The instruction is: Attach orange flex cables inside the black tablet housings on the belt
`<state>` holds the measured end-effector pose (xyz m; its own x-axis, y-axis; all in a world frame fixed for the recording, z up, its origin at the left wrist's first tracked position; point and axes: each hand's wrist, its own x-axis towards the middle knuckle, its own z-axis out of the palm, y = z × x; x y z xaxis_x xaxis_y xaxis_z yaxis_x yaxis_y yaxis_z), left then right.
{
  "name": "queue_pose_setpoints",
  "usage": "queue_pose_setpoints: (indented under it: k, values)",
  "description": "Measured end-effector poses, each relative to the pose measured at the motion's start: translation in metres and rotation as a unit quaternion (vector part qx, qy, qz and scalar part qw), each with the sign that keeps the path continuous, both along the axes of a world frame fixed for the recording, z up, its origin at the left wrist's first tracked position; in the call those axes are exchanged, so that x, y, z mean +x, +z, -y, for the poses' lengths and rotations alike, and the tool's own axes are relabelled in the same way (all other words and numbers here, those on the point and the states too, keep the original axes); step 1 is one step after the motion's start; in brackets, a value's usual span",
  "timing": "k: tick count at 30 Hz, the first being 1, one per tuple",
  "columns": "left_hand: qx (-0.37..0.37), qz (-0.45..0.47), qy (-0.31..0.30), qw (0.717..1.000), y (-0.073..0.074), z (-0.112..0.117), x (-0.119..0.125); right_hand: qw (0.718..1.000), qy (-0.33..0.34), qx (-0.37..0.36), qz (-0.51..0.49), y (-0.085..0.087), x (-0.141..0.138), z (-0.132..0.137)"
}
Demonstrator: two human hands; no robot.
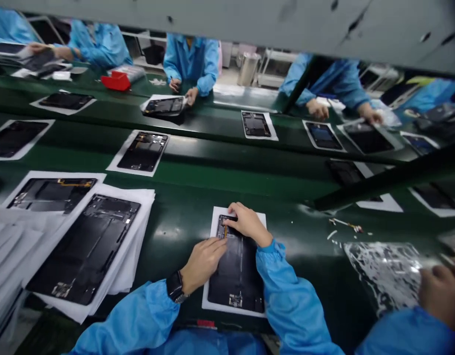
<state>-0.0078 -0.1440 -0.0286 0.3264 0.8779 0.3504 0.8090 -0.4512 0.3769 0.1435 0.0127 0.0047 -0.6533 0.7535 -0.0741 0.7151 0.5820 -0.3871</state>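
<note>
A dark tablet housing (233, 271) with its inside facing up lies on a white sheet (212, 304) in front of me. Near its top left runs a thin orange flex cable (225, 230). My left hand (205, 261) rests flat over the housing's left edge, fingers stretched out, fingertips at the lower end of the cable. From the upper right, my right hand (247, 224) reaches in with thumb and fingers curled together at the cable's upper end; what lies under those fingertips is partly hidden.
Left of me another tablet housing (90, 246) lies on stacked white sheets (129, 256). A green post (383, 177) slants across the right. Clear plastic film (386, 271) and a co-worker's hand (440, 291) are at right. More housings lie along the bench, with co-workers opposite.
</note>
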Motion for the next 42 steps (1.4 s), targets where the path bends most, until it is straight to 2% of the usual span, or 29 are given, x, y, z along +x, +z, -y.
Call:
queue_pose_setpoints:
  k: [6, 14, 28, 35, 39, 42]
  values:
    - [0.025, -0.013, -0.009, 1.000, 0.005, -0.004, 0.002, 1.000, -0.005, -0.004, -0.006, 0.001, 0.002, -0.003]
    - [0.021, -0.036, -0.019, 0.999, 0.008, -0.004, 0.000, 1.000, -0.005, 0.008, -0.006, 0.000, 0.004, -0.003]
    - [0.001, -0.072, -0.031, 0.997, 0.010, -0.003, 0.001, 1.000, -0.009, 0.011, 0.000, 0.000, 0.003, -0.003]
    - [-0.039, -0.073, -0.052, 0.995, 0.020, -0.004, -0.003, 1.000, -0.009, 0.005, -0.008, -0.001, 0.003, -0.002]
    - [-0.069, -0.012, -0.070, 0.995, 0.026, -0.011, -0.014, 1.000, -0.001, -0.020, -0.022, 0.004, 0.008, -0.001]
    - [-0.062, -0.031, -0.068, 0.995, 0.028, -0.015, -0.018, 0.998, 0.013, -0.037, -0.048, 0.017, 0.016, 0.000]
